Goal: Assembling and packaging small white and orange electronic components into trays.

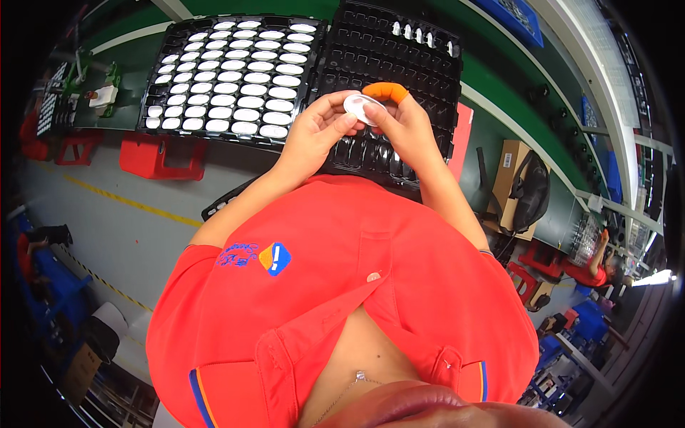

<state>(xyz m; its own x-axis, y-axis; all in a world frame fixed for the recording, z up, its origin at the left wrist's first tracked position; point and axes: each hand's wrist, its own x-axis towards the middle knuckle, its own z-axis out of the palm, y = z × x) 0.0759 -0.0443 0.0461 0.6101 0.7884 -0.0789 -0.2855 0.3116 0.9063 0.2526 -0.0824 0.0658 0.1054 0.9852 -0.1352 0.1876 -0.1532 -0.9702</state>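
Note:
A small white oval part [354, 105] is held between my two hands, above the black tray on the right. My left hand [322, 125] pinches its left edge between thumb and fingers. From the other side my right hand [401, 121] grips it, thumb lying across its face; an orange cover wraps a finger of that hand. Beneath my hands is the black moulded tray [342, 68], with several white parts [419, 33] standing upright in its far right slots. On the left, a second black tray [165, 43] holds rows of flat white oval parts [251, 90].
Red stools [163, 158] stand below the bench's near edge at left. A green and white fixture [105, 98] is on the bench further left. At right are a cardboard box [508, 178] and a black bag [532, 192]. Another person in red [594, 271] works at far right.

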